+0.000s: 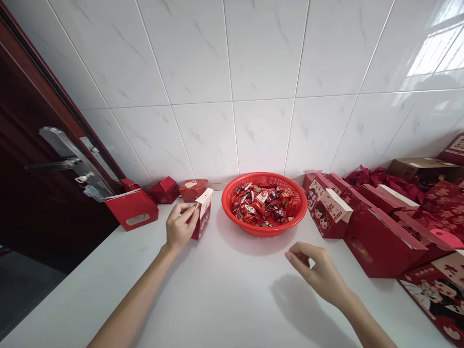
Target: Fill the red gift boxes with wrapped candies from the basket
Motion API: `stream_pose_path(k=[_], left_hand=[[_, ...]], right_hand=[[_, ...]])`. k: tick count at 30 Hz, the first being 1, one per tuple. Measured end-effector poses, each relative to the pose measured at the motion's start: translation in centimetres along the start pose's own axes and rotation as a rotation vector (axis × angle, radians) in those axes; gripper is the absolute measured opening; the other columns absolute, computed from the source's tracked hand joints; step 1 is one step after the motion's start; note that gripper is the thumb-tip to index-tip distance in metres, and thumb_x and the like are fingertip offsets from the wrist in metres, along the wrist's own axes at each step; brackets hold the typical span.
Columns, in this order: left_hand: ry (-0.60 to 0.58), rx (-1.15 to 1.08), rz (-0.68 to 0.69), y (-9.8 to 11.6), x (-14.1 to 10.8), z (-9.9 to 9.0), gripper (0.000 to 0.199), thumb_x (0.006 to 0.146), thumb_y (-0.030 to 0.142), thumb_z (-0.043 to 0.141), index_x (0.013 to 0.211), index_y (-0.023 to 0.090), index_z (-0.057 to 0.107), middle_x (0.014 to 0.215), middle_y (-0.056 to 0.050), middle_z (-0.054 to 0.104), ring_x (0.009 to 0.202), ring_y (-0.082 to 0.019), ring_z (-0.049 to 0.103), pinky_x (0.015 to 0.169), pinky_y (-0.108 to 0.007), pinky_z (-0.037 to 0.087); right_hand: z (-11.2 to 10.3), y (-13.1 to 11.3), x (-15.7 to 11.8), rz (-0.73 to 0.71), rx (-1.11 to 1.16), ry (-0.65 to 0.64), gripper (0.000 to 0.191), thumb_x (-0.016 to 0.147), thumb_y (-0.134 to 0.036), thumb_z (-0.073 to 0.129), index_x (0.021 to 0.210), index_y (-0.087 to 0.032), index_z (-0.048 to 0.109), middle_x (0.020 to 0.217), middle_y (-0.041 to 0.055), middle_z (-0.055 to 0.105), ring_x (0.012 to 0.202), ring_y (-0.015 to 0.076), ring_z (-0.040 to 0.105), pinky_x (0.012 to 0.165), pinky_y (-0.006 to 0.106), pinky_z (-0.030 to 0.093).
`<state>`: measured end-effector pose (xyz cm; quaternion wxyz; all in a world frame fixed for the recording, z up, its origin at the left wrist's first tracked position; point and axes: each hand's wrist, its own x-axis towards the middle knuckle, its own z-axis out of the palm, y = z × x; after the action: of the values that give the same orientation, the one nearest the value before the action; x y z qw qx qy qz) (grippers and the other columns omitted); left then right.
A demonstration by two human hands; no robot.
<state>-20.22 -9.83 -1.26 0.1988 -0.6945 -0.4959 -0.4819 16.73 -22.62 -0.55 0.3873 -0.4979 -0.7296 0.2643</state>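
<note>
My left hand pinches the edge of a small red box with a white top flap, left of the basket. My right hand hangs above the white table, in front and to the right of the basket. Its thumb and forefinger curve towards each other with a gap between them, and nothing is in them. A round red plastic basket stands near the wall, holding several wrapped candies in mostly red wrappers.
Small red boxes and an upright red box stand at the back left, by a dark door. Several red boxes crowd the right side. A tiled wall rises behind the table.
</note>
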Motion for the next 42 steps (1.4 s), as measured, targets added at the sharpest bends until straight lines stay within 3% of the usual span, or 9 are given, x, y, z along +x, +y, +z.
stream_pose_path(k=[3, 8, 13, 18, 24, 31, 34, 37, 42], left_hand=[[0.193, -0.098, 0.162, 5.0, -0.2, -0.6, 0.011, 0.091, 0.020, 0.066, 0.087, 0.019, 0.076, 0.071, 0.000, 0.061, 0.055, -0.010, 0.055, 0.052, -0.022, 0.045], [0.135, -0.238, 0.261, 13.2, -1.1, -0.8, 0.021, 0.091, 0.010, 0.066, 0.110, 0.018, 0.071, 0.071, 0.002, 0.062, 0.053, -0.008, 0.056, 0.051, -0.019, 0.044], [-0.008, -0.444, 0.222, 17.1, -2.4, 0.4, 0.011, 0.093, 0.010, 0.061, 0.094, 0.019, 0.067, 0.067, 0.002, 0.056, 0.054, -0.010, 0.055, 0.051, -0.020, 0.047], [-0.132, -0.611, 0.220, 16.7, -3.0, 1.2, 0.030, 0.096, 0.017, 0.058, 0.125, 0.019, 0.064, 0.099, -0.008, 0.066, 0.086, -0.017, 0.069, 0.074, -0.026, 0.060], [-0.006, -0.515, -0.034, 14.4, -1.9, 1.0, 0.021, 0.095, 0.022, 0.061, 0.113, 0.022, 0.072, 0.114, -0.009, 0.064, 0.105, -0.021, 0.067, 0.089, -0.035, 0.059], [-0.296, -0.734, -0.371, 14.6, -1.4, 0.5, 0.025, 0.094, 0.038, 0.062, 0.097, 0.018, 0.076, 0.094, -0.007, 0.078, 0.086, -0.020, 0.073, 0.079, -0.030, 0.059], [-0.316, -0.780, -0.378, 15.1, -1.9, 0.2, 0.024, 0.091, 0.037, 0.064, 0.096, 0.018, 0.076, 0.093, -0.007, 0.079, 0.086, -0.021, 0.073, 0.080, -0.029, 0.058], [-0.445, -0.850, -0.462, 15.4, -2.5, 0.3, 0.024, 0.091, 0.037, 0.062, 0.095, 0.019, 0.077, 0.095, -0.006, 0.079, 0.088, -0.021, 0.073, 0.081, -0.029, 0.057], [-0.659, -0.917, -0.634, 15.7, -2.9, 0.2, 0.025, 0.088, 0.036, 0.060, 0.087, 0.018, 0.077, 0.092, -0.005, 0.079, 0.086, -0.021, 0.071, 0.079, -0.028, 0.056]], right_hand=[[1.5, -1.6, 1.8, -0.048, 0.071, -0.118, 0.033, 0.100, -0.048, 0.048, 0.084, -0.021, 0.060, 0.068, 0.0002, 0.059, 0.058, 0.0138, 0.049, 0.056, 0.026, 0.042], [2.9, -4.4, 5.9, -0.081, 0.104, -0.027, 0.037, 0.092, -0.058, 0.059, 0.095, -0.022, 0.052, 0.084, 0.0004, 0.065, 0.057, 0.0116, 0.051, 0.054, 0.025, 0.038], [2.8, -5.2, 8.0, -0.114, 0.177, -0.026, 0.038, 0.095, -0.055, 0.056, 0.079, -0.022, 0.047, 0.069, -0.0025, 0.056, 0.058, 0.0119, 0.047, 0.053, 0.024, 0.033], [2.0, -3.3, 8.4, -0.144, 0.156, -0.056, 0.049, 0.100, -0.051, 0.045, 0.064, -0.022, 0.030, 0.058, -0.0050, 0.033, 0.056, 0.0100, 0.028, 0.051, 0.025, 0.022], [-0.1, -2.6, 8.8, -0.218, 0.155, -0.279, 0.052, 0.100, -0.056, 0.047, 0.063, -0.020, 0.036, 0.063, -0.0041, 0.034, 0.061, 0.0107, 0.031, 0.056, 0.026, 0.026], [-1.0, -2.0, 8.9, -0.281, 0.166, -0.407, 0.051, 0.101, -0.057, 0.048, 0.066, -0.019, 0.047, 0.068, -0.0008, 0.049, 0.064, 0.0125, 0.042, 0.061, 0.026, 0.035], [-1.4, -1.7, 8.8, -0.204, 0.185, -0.419, 0.054, 0.098, -0.060, 0.051, 0.063, -0.020, 0.042, 0.062, -0.0030, 0.040, 0.060, 0.0113, 0.037, 0.056, 0.025, 0.032], [-1.5, -1.2, 8.7, -0.097, 0.197, -0.450, 0.054, 0.095, -0.061, 0.053, 0.063, -0.021, 0.036, 0.058, -0.0053, 0.034, 0.054, 0.0095, 0.034, 0.051, 0.024, 0.028], [-1.6, -0.3, 8.7, -0.077, 0.151, -0.668, 0.046, 0.097, -0.055, 0.052, 0.068, -0.020, 0.046, 0.061, -0.0015, 0.053, 0.056, 0.0109, 0.048, 0.053, 0.023, 0.036]])
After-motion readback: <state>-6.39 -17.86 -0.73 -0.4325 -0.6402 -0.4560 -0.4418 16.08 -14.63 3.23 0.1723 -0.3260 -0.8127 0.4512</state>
